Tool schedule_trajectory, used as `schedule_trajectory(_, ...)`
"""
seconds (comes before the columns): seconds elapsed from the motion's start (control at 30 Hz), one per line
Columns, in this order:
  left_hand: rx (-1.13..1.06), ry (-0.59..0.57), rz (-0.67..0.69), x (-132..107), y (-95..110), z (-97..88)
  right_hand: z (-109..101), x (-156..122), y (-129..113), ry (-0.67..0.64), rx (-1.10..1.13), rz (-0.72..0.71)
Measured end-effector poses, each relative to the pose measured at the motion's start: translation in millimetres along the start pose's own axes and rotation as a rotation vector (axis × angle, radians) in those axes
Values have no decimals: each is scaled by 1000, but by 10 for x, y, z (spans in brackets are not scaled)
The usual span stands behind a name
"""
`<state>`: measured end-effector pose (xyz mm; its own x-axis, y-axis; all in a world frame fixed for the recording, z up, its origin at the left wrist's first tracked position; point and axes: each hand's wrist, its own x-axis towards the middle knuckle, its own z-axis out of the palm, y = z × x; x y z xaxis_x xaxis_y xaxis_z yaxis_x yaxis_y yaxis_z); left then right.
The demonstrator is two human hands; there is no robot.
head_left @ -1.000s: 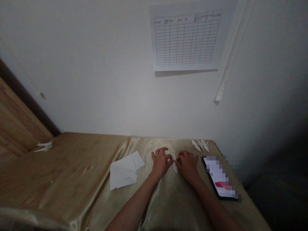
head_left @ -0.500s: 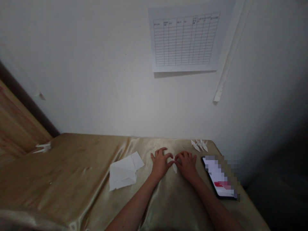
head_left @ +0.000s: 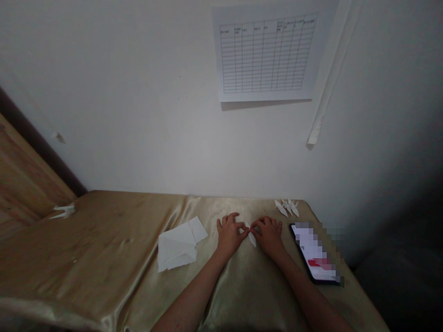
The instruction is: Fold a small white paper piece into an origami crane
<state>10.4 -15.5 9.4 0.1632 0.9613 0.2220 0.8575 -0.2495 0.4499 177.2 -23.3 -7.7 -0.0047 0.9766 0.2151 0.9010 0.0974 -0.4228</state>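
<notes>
A small folded white paper piece (head_left: 251, 237) lies on the gold satin cloth (head_left: 104, 258) between my two hands. My left hand (head_left: 230, 234) pinches its left side with curled fingers. My right hand (head_left: 269, 235) pinches the right side, fingers bent over it. Both hands rest on the cloth, almost touching each other. A loose stack of white paper squares (head_left: 178, 246) lies to the left of my left hand.
Several finished folded paper pieces (head_left: 287, 207) lie at the table's far right corner. A phone (head_left: 316, 258) with a lit screen lies right of my right hand. A ruled chart (head_left: 266, 55) hangs on the white wall. Wooden furniture (head_left: 24, 184) stands at the left.
The hands stay together on the paper piece; its visible tip has shifted slightly between the fingers. The view has barely moved.
</notes>
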Motion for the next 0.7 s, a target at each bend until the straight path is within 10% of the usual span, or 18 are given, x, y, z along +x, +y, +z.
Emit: schedule_trajectory(0.7, 114, 18, 12, -25, 16, -29, 0, -28, 2, 8, -78, 0)
